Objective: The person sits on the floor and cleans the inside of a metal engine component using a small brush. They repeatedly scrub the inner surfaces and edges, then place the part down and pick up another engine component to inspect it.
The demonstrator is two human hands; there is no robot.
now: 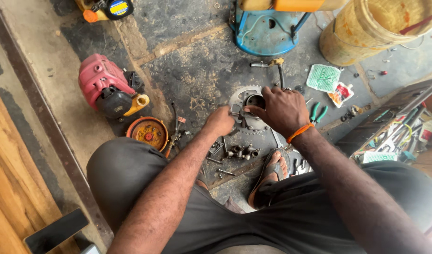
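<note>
- Head view: grey engine casing sits on the stone floor, just ahead of the sandalled foot.
- Right hand: grip clamped over casing top; best kept pressing down so it can't rock.
- Left hand: grip closed at casing's left edge, contents hidden; turn gently.
- Loose bolts lie near; avoid scattering.

Your left hand and right hand sit on the engine part on the floor, just ahead of your sandalled foot. Loose bolts lie btwn part and foot. Left of them — a round cover, w/ a small engine behind it. Pliers lie right of your right hand — bucket farther back.
</note>
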